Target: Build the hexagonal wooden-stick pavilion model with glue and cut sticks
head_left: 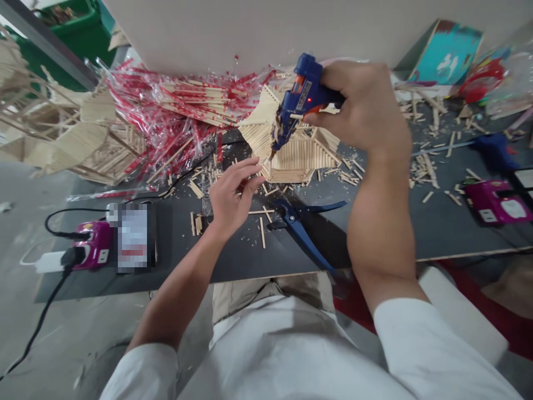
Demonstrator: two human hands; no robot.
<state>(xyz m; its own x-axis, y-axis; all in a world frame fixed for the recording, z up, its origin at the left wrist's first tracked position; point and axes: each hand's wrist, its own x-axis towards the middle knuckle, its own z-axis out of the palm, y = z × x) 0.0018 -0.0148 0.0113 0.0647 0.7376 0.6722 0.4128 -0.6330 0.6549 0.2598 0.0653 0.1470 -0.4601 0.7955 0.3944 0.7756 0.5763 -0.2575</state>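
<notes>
Right hand (364, 103) holds a blue plastic glue gun (303, 91); left hand (229, 194), fingers narrow, grip unclear, is at a pale wooden-stick model (306, 154)

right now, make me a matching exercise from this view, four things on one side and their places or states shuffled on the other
1. glue gun
2. cutter
3. stick structure
4. bin

A. green, at top left
B. below the nozzle, by the left hand
C. gripped in the right hand
D. on the bench, handles spread

Pairs: 1-C, 2-D, 3-B, 4-A
</notes>
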